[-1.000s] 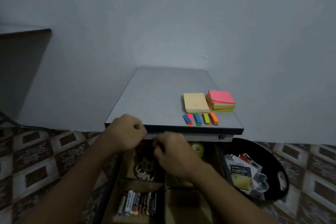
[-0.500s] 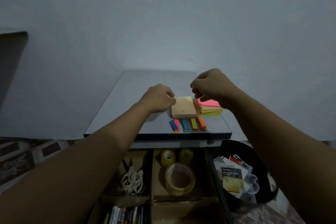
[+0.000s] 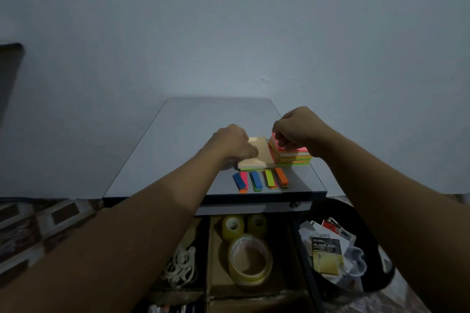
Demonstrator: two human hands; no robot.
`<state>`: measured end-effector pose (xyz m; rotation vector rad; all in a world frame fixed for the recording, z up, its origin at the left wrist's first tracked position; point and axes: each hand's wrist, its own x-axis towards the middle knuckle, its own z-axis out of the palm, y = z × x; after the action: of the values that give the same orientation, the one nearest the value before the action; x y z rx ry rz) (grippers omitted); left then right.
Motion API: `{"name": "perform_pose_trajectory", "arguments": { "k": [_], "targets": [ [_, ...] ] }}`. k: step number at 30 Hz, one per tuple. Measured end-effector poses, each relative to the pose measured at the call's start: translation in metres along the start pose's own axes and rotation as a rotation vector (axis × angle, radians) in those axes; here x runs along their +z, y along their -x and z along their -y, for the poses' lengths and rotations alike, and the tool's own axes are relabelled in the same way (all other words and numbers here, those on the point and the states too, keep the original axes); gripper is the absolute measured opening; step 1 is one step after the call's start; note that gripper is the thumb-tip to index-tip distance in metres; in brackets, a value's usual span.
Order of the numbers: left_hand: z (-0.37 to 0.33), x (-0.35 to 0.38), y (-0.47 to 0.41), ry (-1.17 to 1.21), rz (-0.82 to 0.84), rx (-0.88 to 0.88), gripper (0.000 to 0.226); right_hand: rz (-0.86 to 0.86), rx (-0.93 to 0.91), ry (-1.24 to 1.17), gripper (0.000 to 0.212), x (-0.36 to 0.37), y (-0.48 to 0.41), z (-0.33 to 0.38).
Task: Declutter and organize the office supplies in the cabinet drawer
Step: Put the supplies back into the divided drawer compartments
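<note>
Cabinet top: grey, above the open drawer.
Left hand: fingers curled over the yellow sticky-note pad; half a second ago it was just beside it.
Right hand: lowered since then, pinching the top of the neon sticky-note stack, which touches the pad.

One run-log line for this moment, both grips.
left grip: holds pale yellow sticky-note pad | right grip: pinches pink-topped neon sticky-note stack | both on grey cabinet top | drawer: open
</note>
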<state>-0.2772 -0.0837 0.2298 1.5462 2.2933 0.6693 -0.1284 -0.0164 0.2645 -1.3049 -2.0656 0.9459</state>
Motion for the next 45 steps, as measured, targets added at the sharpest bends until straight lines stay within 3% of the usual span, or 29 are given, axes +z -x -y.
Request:
{"name": "perform_pose_trajectory", "arguments": {
  "k": [6, 15, 24, 28, 31, 34, 36, 40, 45],
  "targets": [
    [0.000, -0.007, -0.008, 0.060, 0.029, -0.096, 0.052, 0.010, -0.011, -0.017, 0.019, 0.004, -0.002, 0.005],
    [0.008, -0.008, -0.011, 0.159, -0.062, -0.177, 0.064, 0.040, -0.012, 0.000, 0.018, 0.010, -0.003, 0.009],
    [0.036, -0.029, -0.010, 0.158, -0.109, -0.213, 0.062, 0.079, -0.031, -0.016, 0.021, 0.020, -0.005, 0.021],
    [0.044, -0.036, -0.003, 0.280, -0.168, -0.223, 0.073, 0.130, -0.028, -0.016, 0.021, 0.036, -0.005, 0.031],
    [0.048, -0.038, -0.002, 0.652, -0.192, -0.293, 0.062, 0.154, -0.012, -0.025, 0.021, 0.046, -0.007, 0.036],
    [0.055, -0.045, -0.003, 0.962, -0.201, -0.410, 0.018, 0.160, 0.021, -0.055, 0.020, 0.054, -0.009, 0.037],
    [0.059, -0.050, -0.003, 1.107, -0.144, -0.452, 0.016, 0.157, 0.048, -0.058, 0.020, 0.058, -0.012, 0.036],
    [0.077, -0.059, 0.001, 1.142, -0.140, -0.497, 0.020, 0.158, 0.097, -0.038, 0.019, 0.065, -0.017, 0.031],
    [0.098, -0.072, 0.007, 0.899, -0.163, -0.573, 0.015, 0.128, 0.107, 0.108, 0.012, 0.074, -0.017, 0.029]
  ]
}}
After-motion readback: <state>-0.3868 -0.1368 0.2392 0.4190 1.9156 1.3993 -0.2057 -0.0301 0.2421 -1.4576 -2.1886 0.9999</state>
